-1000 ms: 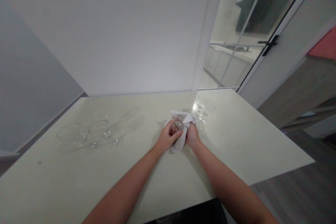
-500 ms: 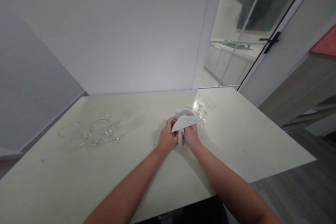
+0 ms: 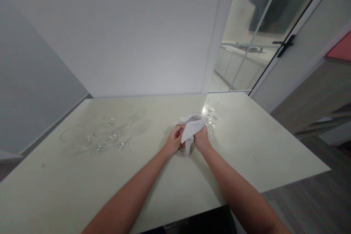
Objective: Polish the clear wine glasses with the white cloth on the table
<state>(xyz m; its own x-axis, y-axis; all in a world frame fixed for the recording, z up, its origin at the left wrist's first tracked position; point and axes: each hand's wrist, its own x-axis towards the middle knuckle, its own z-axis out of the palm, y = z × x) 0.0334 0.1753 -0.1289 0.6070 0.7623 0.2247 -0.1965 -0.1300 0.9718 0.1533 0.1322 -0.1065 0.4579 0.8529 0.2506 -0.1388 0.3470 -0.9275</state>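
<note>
Near the middle of the table, my left hand [image 3: 173,141] is closed around a mostly hidden clear wine glass [image 3: 181,152], whose round foot shows faintly below the fingers. A white cloth [image 3: 192,128] covers its upper part, with one corner hanging down between my hands. My right hand [image 3: 202,139] is closed on the cloth from the right side, its fingertips hidden in the folds. Just beyond that hand stand clear stemmed glasses [image 3: 212,114], catching bright light.
On the left of the pale table [image 3: 153,190] are several more clear stemmed glasses [image 3: 102,130], hard to see against the surface. A white wall panel [image 3: 148,44] rises behind the table. A glazed door with a black handle [image 3: 285,45] is at the right.
The cloth has shifted and its hanging corner has swung slightly left and lower. My left hand has turned a little, and more of the glass's foot shows.
</note>
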